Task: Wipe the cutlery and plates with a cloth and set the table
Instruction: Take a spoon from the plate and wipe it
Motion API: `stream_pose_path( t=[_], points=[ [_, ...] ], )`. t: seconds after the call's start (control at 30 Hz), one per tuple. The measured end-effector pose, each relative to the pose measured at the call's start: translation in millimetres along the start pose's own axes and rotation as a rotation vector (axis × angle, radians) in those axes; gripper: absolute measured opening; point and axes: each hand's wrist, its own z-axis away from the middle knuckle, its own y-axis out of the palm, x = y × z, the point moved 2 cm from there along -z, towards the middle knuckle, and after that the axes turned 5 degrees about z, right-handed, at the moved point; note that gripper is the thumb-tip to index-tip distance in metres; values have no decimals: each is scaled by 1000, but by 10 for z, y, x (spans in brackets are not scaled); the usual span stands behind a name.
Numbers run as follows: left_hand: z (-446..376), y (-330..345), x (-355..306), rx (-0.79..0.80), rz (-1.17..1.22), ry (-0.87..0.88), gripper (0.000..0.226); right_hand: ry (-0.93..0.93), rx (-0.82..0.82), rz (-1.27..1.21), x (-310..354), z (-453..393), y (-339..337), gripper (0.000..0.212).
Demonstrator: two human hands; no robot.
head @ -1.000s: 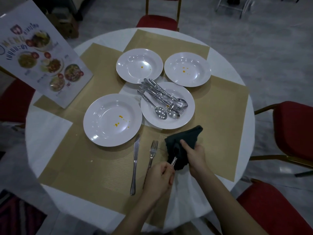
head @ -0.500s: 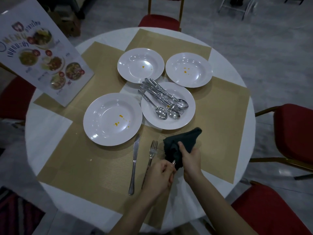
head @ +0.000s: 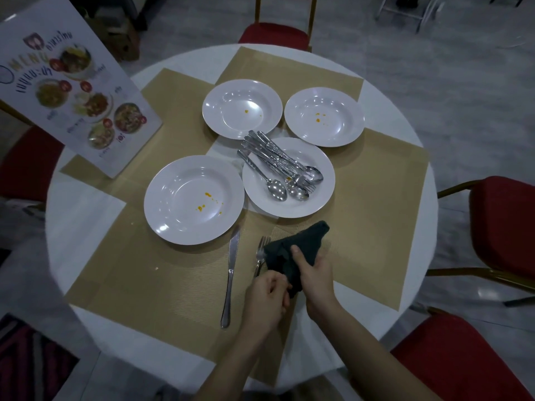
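Head view: right hand grips dark cloth, lower centre; left hand curled at cloth's lower end, the utensil inside hidden. Advice: squeeze cloth firmly, draw piece through full length, lay beside fork and knife

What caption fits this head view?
Right hand grips a dark cloth while left hand pinches its end.

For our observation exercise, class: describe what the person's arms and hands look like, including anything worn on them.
Two bare forearms enter from the bottom edge. No sleeves show on either arm as far as the frame reaches. The left hand and right hand wear no gloves, and no watch, bracelet or ring can be seen. The light is dim, so fine details such as the nails are hard to make out.
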Motion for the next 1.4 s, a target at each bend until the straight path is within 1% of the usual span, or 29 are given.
stream_pose_path(
  t=[0.1,0.2,0.27,0.33,0.4,0.47,0.53,0.63,0.7,0.77,0.87,0.93,1.0,1.07,1.13,1.23,1.27,1.33,1.4],
  points=[
    [-3,-59,26,-36,-5,-9,29,74,71,-52,-105,105,113,23],
    [37,-91,54,-15,-34,5,27,143,10,-119,-79,52,135,23],
    [91,-86,68,8,-49,21,25,100,-34,-89,1,-68,74,24],
    [124,-69,50,1,-47,29,25,56,-31,-65,70,-130,21,25],
    [124,-44,3,-29,-44,41,26,40,13,-65,85,-66,35,24],
    [82,-34,-40,-72,-53,58,27,75,86,-89,36,82,102,22],
    [42,-43,-56,-94,-87,70,29,109,120,-112,-10,207,149,20],
    [79,-33,-47,-24,-148,88,30,99,47,-139,5,128,81,19],
    [112,-25,-32,46,-123,80,26,78,-8,-136,51,-21,-6,21],
    [127,-8,-41,85,-66,60,23,46,-27,-102,96,-93,-67,21],
    [144,-12,-62,51,-33,59,22,-15,21,-48,91,-67,-51,20],
    [149,-42,-54,28,-23,56,22,-12,50,-39,72,-56,-30,20],
    [156,-53,-20,54,-27,46,22,-10,14,-37,64,-119,-73,24],
    [171,-28,23,89,-25,29,25,-30,-41,18,59,-195,-150,27],
    [197,-6,83,92,-31,5,27,-57,-113,67,56,-248,-257,28],
    [247,-36,264,35,-8,-25,28,-61,-275,61,68,-320,-518,29],
    [250,-65,334,2,14,-44,27,-52,-299,54,64,-340,-611,30],
    [214,-113,447,-74,-30,-54,26,-52,-286,41,62,-340,-731,27],
    [149,-116,501,-157,-221,2,23,-65,-244,44,56,-296,-767,25]
  ],
)
